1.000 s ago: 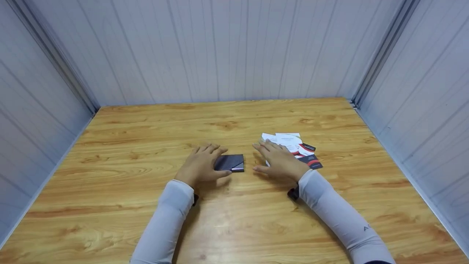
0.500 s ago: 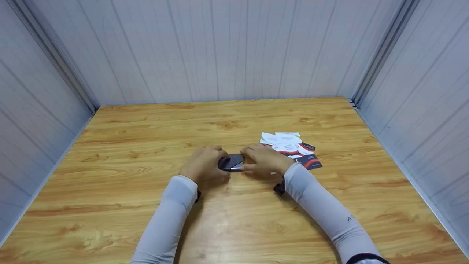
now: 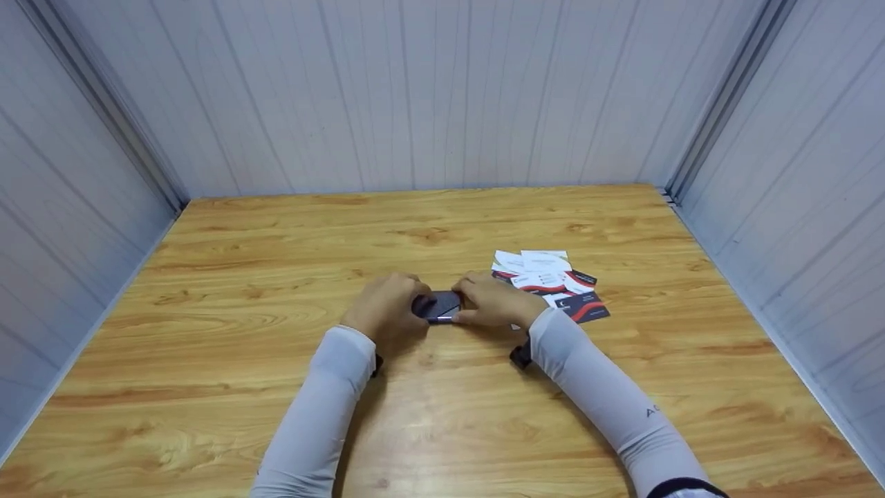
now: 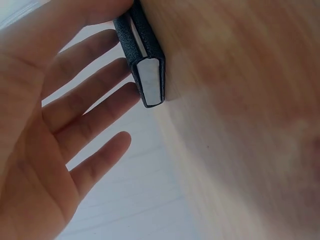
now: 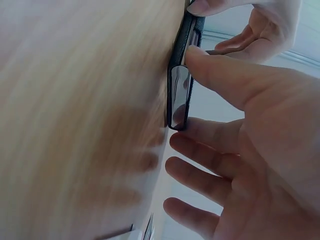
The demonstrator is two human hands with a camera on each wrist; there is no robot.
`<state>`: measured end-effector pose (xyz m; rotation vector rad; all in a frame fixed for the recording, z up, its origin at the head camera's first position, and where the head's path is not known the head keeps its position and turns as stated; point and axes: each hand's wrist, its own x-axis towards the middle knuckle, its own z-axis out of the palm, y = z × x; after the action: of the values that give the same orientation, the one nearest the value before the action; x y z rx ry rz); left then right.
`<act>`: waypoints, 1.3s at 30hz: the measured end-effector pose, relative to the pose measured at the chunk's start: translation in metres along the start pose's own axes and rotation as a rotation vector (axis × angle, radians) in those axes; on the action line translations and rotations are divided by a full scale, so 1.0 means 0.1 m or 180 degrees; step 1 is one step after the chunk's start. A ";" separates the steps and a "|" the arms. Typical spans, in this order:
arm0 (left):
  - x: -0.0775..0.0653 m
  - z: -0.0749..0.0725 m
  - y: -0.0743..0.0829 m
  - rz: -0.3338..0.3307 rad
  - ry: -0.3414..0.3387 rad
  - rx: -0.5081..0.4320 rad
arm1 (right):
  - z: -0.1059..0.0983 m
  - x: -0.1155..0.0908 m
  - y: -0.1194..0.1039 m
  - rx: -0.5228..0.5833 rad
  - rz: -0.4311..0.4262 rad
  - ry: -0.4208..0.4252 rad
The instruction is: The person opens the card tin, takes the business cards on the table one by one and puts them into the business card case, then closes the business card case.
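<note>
A small dark card case with a leather-like cover and shiny metal edges lies flat on the wooden table, its flap seam running diagonally. My left hand grips its left end, thumb at the near edge and fingers at the far edge. In the left wrist view, that end of the case shows a pale metal side. My right hand pinches the right end between thumb and index finger. From the right wrist, the case shows a mirror-like end, and the other right fingers extend loosely below it.
Several overlapping business cards, white, black and red, lie just right of my right hand; its wrist partly covers the nearest ones. The wooden table is bounded by white panel walls at the back and both sides.
My right hand has moved left from over the cards to the case's right end and taken hold. My left fingers have curled in onto its left end. The case stays nearly in place.
</note>
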<state>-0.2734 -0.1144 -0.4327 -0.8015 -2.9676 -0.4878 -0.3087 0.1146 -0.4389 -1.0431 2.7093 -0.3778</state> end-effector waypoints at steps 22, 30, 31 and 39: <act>0.08 -0.06 -0.15 -0.0068 -0.0188 -0.0521 | 0.02 0.02 0.03 0.0204 -0.0081 0.0028; 0.10 -0.15 -0.27 0.0054 -0.0236 -0.1010 | 0.03 0.00 0.04 0.0127 -0.0063 0.0045; 0.09 -0.17 -0.27 0.0043 -0.0229 -0.1025 | 0.02 0.00 0.04 0.0116 -0.0037 0.0031; 0.09 -0.24 -0.28 -0.0035 -0.0181 -0.0993 | 0.02 -0.01 0.04 -0.0004 -0.0076 0.0080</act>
<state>-0.2966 -0.1400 -0.4172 -0.8317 -2.9893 -0.9615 -0.3098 0.1177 -0.4418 -1.0789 2.7217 -0.3961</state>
